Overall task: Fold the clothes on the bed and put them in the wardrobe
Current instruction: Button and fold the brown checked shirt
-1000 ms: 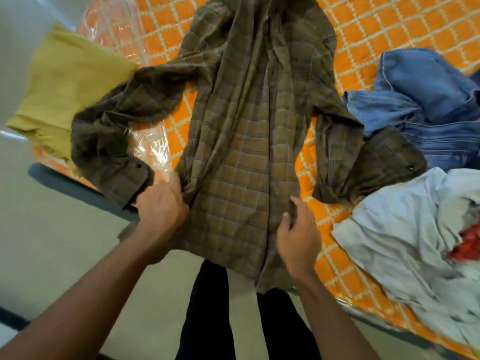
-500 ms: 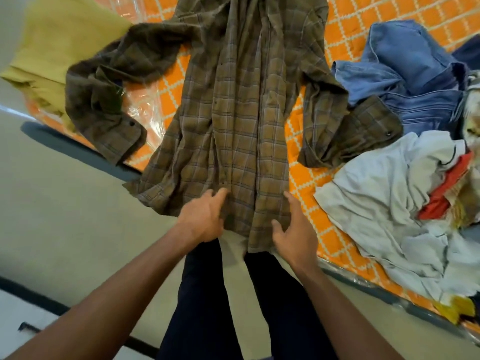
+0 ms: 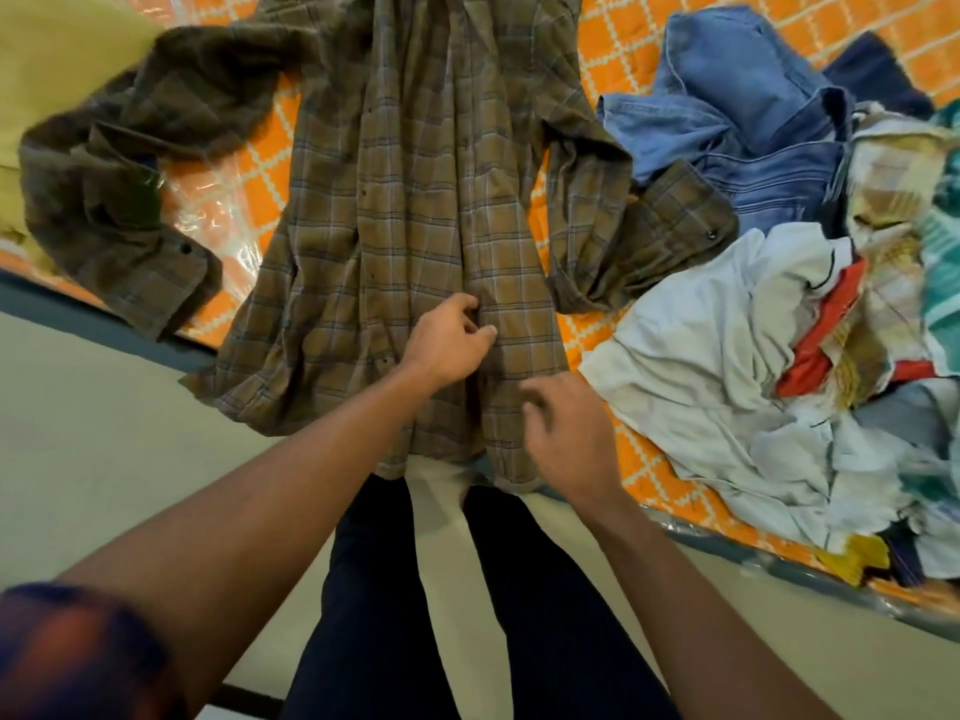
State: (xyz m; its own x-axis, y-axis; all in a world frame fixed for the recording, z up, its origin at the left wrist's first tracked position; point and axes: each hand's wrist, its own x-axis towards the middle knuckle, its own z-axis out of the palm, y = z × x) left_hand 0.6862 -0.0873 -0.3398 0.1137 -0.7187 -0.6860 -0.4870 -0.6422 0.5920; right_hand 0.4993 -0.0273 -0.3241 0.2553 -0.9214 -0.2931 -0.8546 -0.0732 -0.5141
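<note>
The brown plaid shirt point(image 3: 415, 210) lies spread on the orange bed point(image 3: 249, 163), collar cut off at the top edge, hem overhanging. The left hand point(image 3: 449, 345) pinches its front placket; the right hand point(image 3: 566, 433), blurred, hovers loosely open just beside. Jumbled clothes point(image 3: 779, 324) lie to the right.

Brown plaid shirt point(image 3: 415, 200), orange-checked bedcover point(image 3: 618, 49)

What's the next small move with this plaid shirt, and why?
Probably smooth the front flat. The plaid shirt lies spread but rumpled down the middle, hem over the bed edge, both sleeves still splayed out. The left hand pinches the front; the right hand hovers open near the hem.
</note>
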